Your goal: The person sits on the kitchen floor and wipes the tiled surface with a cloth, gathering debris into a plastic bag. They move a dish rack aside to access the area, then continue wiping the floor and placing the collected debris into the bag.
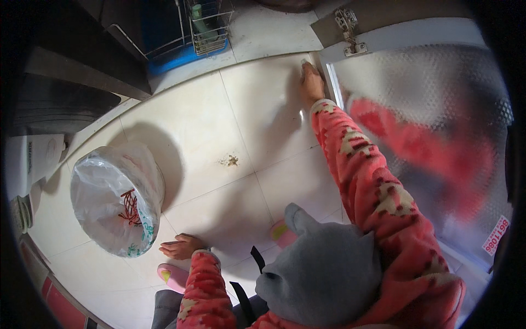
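My right hand (312, 83) reaches far forward to the corner between the tiled floor and the open cabinet door. A small pale thing (304, 62) shows at its fingertips; the hand is closed around it, though its kind cannot be told. Low at the left, my left hand (181, 246) hangs over the floor with nothing in it, fingers slightly apart, near the rim of a waste bin (76, 185) lined with a clear plastic bag. Inside the bin lies a red net (130, 207). Crumb-like debris (232, 160) is scattered on the floor tiles (197, 135) between the hands.
The textured, see-through cabinet door (419, 90) stands at the right, on a metal hinge (355, 49). Ahead are a wire rack (209, 35) with a green bottle (201, 22) and a blue tray (176, 59). Pink slippers (174, 277) are on the floor below me.
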The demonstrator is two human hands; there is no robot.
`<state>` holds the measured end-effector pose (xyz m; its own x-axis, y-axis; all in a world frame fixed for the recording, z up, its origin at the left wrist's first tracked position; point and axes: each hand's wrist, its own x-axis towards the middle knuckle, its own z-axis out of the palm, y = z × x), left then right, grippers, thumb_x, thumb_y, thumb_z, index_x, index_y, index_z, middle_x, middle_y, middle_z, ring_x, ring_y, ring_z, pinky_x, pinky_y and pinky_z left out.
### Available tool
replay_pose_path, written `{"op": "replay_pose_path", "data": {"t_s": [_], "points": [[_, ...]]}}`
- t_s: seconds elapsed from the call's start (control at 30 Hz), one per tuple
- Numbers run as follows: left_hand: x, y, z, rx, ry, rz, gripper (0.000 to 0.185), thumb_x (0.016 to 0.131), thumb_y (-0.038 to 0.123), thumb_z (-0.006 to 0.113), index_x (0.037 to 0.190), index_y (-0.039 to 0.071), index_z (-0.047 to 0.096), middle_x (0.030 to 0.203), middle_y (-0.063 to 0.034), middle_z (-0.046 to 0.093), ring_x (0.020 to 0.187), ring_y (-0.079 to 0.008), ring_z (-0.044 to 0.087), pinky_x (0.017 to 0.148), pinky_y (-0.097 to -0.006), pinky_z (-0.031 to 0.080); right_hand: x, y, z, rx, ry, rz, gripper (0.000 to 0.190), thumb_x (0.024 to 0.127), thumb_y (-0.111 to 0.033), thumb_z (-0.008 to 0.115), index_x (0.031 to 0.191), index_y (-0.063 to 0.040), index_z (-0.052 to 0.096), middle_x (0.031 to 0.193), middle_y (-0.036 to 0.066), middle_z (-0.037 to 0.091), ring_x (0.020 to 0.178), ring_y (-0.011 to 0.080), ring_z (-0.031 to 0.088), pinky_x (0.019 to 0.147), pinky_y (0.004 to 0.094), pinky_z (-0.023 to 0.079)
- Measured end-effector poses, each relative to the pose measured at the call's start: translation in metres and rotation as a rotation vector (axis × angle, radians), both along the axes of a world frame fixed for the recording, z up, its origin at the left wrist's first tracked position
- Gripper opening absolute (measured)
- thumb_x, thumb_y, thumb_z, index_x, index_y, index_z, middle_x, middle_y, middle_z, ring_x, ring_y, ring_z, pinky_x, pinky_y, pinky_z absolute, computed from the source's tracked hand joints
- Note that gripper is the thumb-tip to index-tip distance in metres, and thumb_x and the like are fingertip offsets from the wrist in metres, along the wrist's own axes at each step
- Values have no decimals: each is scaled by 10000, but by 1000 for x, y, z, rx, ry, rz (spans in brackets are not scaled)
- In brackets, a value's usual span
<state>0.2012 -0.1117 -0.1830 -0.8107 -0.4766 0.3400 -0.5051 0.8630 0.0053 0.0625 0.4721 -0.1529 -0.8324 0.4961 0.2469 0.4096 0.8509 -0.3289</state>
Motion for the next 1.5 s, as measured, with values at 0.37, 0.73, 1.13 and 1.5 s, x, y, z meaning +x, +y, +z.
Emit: {"op": "replay_pose_path", "data": {"t_s": [0.37, 0.73, 1.13, 1.5], "points": [[1, -1, -2, -10, -25, 7, 571, 877, 266, 466, 1371, -14, 405, 1399, -250, 411, 1286, -402, 403, 1059, -502, 323, -47, 17, -23, -143, -34, -161, 430, 800, -2, 511, 1228, 34, 486, 1193, 285, 550, 1122, 447, 518, 958, 461, 426], [0, -1, 0, 39, 40, -29, 556, 875, 253, 459, 1352, -30, 414, 1385, -272, 415, 1272, -413, 412, 1060, -501, 319, 19, -45, 14, -208, -16, 102, 480, 757, 103, 450, 1216, -14, 528, 1265, 206, 557, 1180, 396, 512, 1023, 428, 411], [-2, 3, 4, 31, -24, 25, 566, 877, 260, 458, 1364, -22, 404, 1399, -247, 412, 1289, -398, 400, 1070, -489, 310, 26, -56, 14, 46, -72, 166, 496, 789, 74, 430, 1284, 53, 449, 1313, 240, 504, 1216, 394, 482, 1050, 437, 377], [0, 0, -1, 10, 18, 4, 564, 886, 279, 464, 1371, -2, 405, 1401, -234, 416, 1283, -382, 414, 1063, -486, 320, 25, -55, 10, -28, 27, 146, 512, 766, 95, 444, 1276, 49, 438, 1216, 243, 552, 1159, 415, 499, 1008, 456, 392]]}}
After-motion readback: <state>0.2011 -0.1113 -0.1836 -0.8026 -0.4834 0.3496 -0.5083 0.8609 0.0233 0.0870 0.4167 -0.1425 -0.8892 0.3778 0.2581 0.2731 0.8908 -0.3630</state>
